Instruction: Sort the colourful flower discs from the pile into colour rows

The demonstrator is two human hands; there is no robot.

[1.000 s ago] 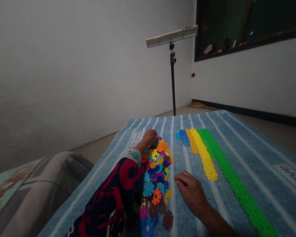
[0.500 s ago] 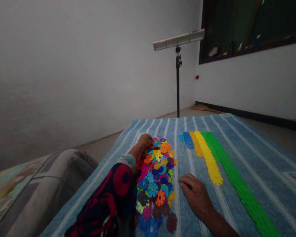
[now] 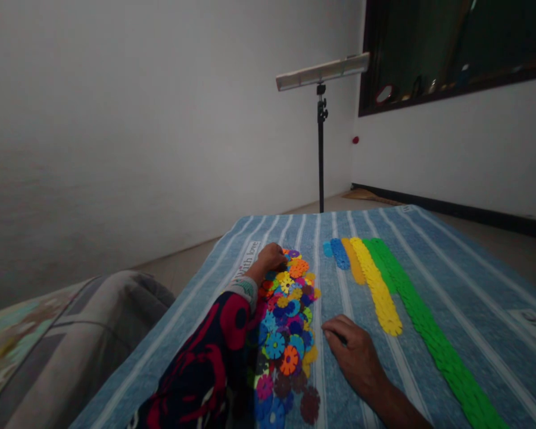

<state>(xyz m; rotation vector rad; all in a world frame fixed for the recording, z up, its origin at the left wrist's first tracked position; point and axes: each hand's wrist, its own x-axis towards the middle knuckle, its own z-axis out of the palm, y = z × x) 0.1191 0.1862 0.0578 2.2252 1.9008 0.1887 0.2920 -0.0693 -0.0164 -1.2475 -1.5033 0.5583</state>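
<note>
My left hand (image 3: 272,257) reaches to the far end of a heap of mixed-colour notched plastic discs (image 3: 290,316), shaped like flowers. Its curled fingertips touch the discs there, and what they pinch, if anything, is hidden. Right of the heap, my right hand (image 3: 355,351) rests on the cloth in a loose fist, and nothing shows in it. Beyond it lie overlapping rows of discs sorted by colour: a long green row (image 3: 433,333), a yellow row (image 3: 375,286), a short orange row (image 3: 357,262), a blue row (image 3: 340,253) and a light-blue disc group (image 3: 327,248).
A blue striped cloth (image 3: 451,268) covers the surface under the discs. Behind its far edge stands a black tripod (image 3: 321,155) carrying a flat panel (image 3: 322,72). Grey fabric (image 3: 116,322) is bunched at the left. White walls and a dark window (image 3: 455,47) lie beyond.
My left hand and sleeve have shifted slightly right and over the far end of the heap, uncovering printed words on the cloth. My right hand stays in place.
</note>
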